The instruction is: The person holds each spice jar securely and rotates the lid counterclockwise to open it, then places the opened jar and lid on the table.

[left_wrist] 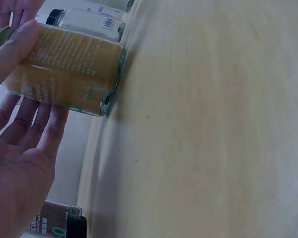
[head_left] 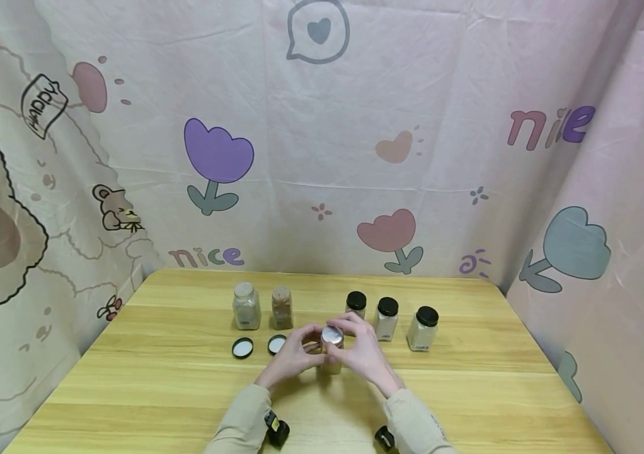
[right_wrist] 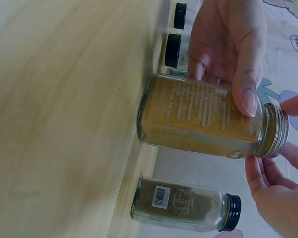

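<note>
Between both hands is a glass spice jar (head_left: 331,364) of yellow-brown powder, upright, with a printed label and a ribbed silver lid (right_wrist: 276,130). My left hand (head_left: 295,354) grips the jar body, thumb on the near face and fingers round its side in the left wrist view. At the top, my right hand (head_left: 364,353) pinches the lid's rim between thumb and fingers. Just left of the hands, two black lids (head_left: 242,348) lie with their white insides up, one partly covered by the left hand.
Behind at left stand a jar of pale contents (head_left: 247,309) and a brown-filled jar (head_left: 282,310), both without black lids. To the right are three black-capped jars, one brown (right_wrist: 184,203), another white (head_left: 385,320) and the last pale (head_left: 423,329). A printed curtain (head_left: 322,126) hangs behind the wooden table (head_left: 146,378).
</note>
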Demonstrator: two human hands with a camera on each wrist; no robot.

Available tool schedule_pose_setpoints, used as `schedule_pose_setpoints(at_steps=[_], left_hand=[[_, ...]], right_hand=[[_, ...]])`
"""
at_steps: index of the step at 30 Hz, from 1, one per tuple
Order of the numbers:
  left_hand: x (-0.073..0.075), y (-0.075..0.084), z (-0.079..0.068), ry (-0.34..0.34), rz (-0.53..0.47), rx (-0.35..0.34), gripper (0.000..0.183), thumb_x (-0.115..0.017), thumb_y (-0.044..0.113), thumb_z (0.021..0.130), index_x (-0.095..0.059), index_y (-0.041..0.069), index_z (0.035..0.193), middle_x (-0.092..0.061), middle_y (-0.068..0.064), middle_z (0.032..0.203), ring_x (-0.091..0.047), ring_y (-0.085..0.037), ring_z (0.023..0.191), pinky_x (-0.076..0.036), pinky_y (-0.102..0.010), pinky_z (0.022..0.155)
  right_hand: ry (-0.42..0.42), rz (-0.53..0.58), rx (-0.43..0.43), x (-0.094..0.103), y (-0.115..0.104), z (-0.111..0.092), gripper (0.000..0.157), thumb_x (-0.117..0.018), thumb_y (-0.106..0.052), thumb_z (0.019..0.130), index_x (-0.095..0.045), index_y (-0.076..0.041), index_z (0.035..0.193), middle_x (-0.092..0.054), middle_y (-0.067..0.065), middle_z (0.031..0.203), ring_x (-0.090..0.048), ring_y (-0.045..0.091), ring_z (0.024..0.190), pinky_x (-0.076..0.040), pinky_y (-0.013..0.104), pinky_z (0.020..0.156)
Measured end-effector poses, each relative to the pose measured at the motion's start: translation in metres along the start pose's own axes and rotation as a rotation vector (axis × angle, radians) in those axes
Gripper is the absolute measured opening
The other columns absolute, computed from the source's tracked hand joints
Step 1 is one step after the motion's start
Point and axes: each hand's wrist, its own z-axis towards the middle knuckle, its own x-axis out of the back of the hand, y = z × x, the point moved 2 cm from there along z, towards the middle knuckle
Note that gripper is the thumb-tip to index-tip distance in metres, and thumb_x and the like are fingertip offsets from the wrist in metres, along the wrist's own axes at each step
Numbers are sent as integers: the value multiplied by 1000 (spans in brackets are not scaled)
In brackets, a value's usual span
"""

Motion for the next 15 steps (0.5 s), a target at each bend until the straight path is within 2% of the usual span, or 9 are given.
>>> schedule_pose_setpoints(at_steps=[4, 7, 10, 13, 15], left_hand=[[1, -1, 0, -3, 5, -5, 49, -79, 9, 85, -58, -6, 127, -62, -26, 127, -63, -39, 121, -55, -33, 106], [0, -1, 0, 3, -8, 25, 50, -81, 8, 84, -59, -4, 126, -63, -24, 128, -62, -37, 122, -54, -32, 107], [-1, -1, 0, 9, -30, 44, 48, -82, 8, 83, -61, -2, 124, -64, -21, 126, -64, -26, 118, -54, -29, 107], [-1, 0, 0, 11, -55, 51, 46, -83, 9, 82, -62, -1, 122, -65, -20, 125, -64, -11, 113, -54, -27, 106], [-2, 0, 1, 10, -61, 46, 46, -83, 9, 82, -62, -1, 122, -65, -20, 124, -64, -6, 111, -55, -27, 105]], right_hand=[[-22, 5, 21, 1, 0, -1, 45, -79, -6, 76, -71, -6, 120, -69, 5, 117, -64, 24, 108, -52, 32, 98], [7, 7, 10, 0, -1, -2, 46, -84, -12, 77, -70, -7, 120, -68, 5, 118, -63, 24, 109, -54, 38, 97], [72, 10, -2, -1, -2, -2, 46, -89, -16, 74, -72, -5, 116, -68, 5, 112, -66, 24, 102, -59, 42, 92], [124, -1, 10, -2, -1, -1, 44, -90, -17, 72, -73, -4, 110, -69, 5, 106, -67, 22, 92, -62, 37, 84], [137, -3, 18, -2, -1, -1, 41, -90, -15, 72, -74, -4, 108, -70, 5, 104, -68, 21, 89, -62, 35, 82]])
